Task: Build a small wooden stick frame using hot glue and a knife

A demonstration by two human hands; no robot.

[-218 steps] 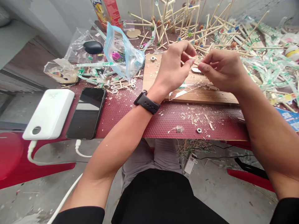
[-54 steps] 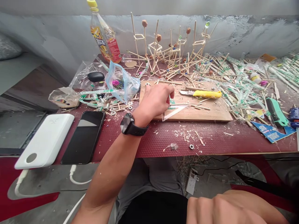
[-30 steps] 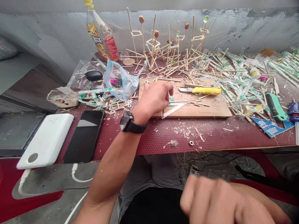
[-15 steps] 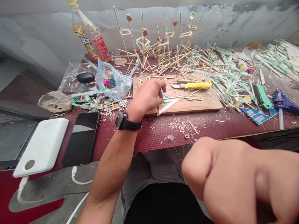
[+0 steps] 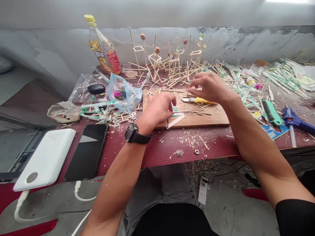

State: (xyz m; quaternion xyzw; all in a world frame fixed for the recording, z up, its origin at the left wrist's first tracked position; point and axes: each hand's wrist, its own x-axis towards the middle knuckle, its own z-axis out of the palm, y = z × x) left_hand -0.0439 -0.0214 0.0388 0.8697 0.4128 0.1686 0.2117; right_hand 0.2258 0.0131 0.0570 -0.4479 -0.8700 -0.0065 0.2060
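A grey wall (image 5: pixel 159 18) is standing behind a red table (image 5: pixel 157 152), and a wooden board (image 5: pixel 206 120) is lying on top. Over the board's left part, the left hand (image 5: pixel 158 109) is curling its fingers down by 1 sideways stick (image 5: pixel 184 111); I cannot tell if they are gripping it. Over the board's back right, the right hand (image 5: pixel 213 87) is hovering, fingers bent and apart. Under it, 1 yellow knife (image 5: pixel 202 100) is lying sideways on the board, its blade (image 5: pixel 188 99) pointing left.
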